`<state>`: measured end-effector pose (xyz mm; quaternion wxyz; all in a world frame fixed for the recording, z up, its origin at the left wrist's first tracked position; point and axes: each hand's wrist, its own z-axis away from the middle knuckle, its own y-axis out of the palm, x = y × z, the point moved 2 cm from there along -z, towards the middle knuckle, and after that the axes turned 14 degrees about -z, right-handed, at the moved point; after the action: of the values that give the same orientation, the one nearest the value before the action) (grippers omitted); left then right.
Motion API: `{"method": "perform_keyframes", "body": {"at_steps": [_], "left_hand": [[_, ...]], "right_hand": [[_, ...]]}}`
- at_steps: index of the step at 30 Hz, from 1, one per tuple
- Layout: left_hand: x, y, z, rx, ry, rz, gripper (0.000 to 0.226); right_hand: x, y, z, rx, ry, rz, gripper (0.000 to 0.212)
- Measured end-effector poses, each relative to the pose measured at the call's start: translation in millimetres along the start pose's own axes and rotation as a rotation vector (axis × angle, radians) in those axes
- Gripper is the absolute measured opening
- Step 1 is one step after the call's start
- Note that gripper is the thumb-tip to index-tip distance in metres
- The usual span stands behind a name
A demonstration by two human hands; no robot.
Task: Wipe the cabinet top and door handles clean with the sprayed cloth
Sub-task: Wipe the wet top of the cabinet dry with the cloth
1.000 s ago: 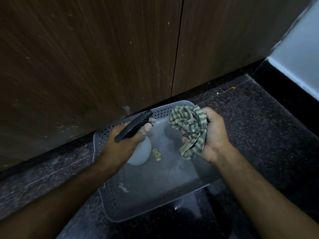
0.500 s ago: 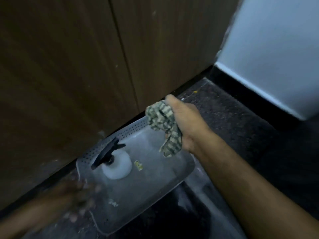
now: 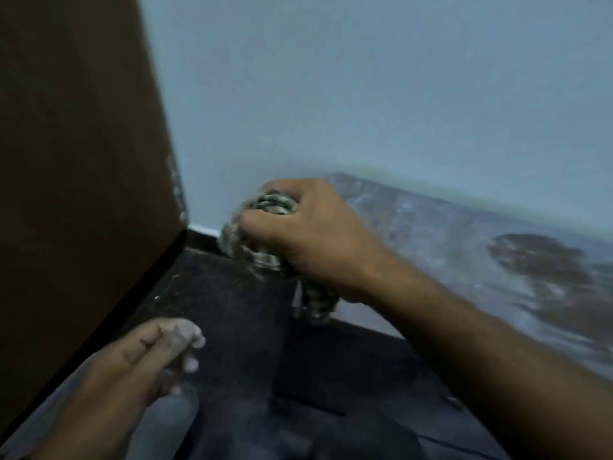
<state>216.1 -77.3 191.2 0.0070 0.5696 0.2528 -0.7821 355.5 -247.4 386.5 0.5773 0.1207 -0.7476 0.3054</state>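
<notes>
The right hand [image 3: 308, 237] grips the bunched striped cloth [image 3: 262, 227], fingers curled round it, a tail of fabric hanging below the wrist. The left hand [image 3: 159, 346] sits lower and nearer the body, fingers loosely curled and holding nothing, though blur makes its exact pose hard to read.

The main risk, as I judge it, is the loose tail: a wad held this way gives little flat contact, so wiping could smear instead of lifting dirt, and the dangling end could drag over the gritty floor and carry grit onto the wood. The cabinet top and handles are not in view, so the cloth could also dry before it reaches them.

Left of both hands stands a dark brown cabinet side [image 3: 76, 161], its lower edge chipped pale. Below them is a dark speckled stone floor [image 3: 232, 320]. Beyond the right hand rises a pale blue wall [image 3: 365, 94], stained and scuffed brown low down towards the right.
</notes>
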Motion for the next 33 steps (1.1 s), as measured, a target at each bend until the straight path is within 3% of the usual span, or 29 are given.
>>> {"method": "perform_keyframes", "body": {"at_steps": [2, 4, 9, 13, 17, 19, 23, 29, 33], "left_hand": [[-54, 18, 12, 0.001, 0.051, 0.012, 0.022], [-88, 36, 22, -0.037, 0.059, 0.051, 0.014], [-123, 60, 22, 0.029, 0.038, 0.015, 0.026], [-141, 61, 20, -0.061, 0.079, -0.124, 0.026], [-159, 85, 13, -0.136, 0.408, -0.348, 0.020], [-165, 98, 14, -0.282, 0.523, -0.544, 0.028], [-170, 118, 26, -0.428, 0.488, -0.611, 0.040], [-164, 135, 31, -0.327, 0.504, -0.626, 0.037], [-179, 138, 30, -0.354, 0.701, -0.699, 0.030]], "right_hand": [[4, -46, 7, -0.036, 0.048, 0.089, 0.039], [0, -78, 15, -0.034, 0.131, 0.100, 0.026], [-30, -107, 23, -0.036, 0.275, 0.212, 0.021], [-44, -109, 63, -0.137, 0.381, 0.212, 0.024], [-54, -100, 125, -0.293, 0.312, 0.265, 0.040], [-58, -104, 140, -0.334, 0.300, 0.289, 0.044], [-71, -132, 143, -0.310, 0.265, 0.462, 0.050], [-105, -138, 132, -0.199, 0.120, 0.705, 0.039], [-120, -139, 152, -0.235, 0.050, 0.682, 0.035]]}}
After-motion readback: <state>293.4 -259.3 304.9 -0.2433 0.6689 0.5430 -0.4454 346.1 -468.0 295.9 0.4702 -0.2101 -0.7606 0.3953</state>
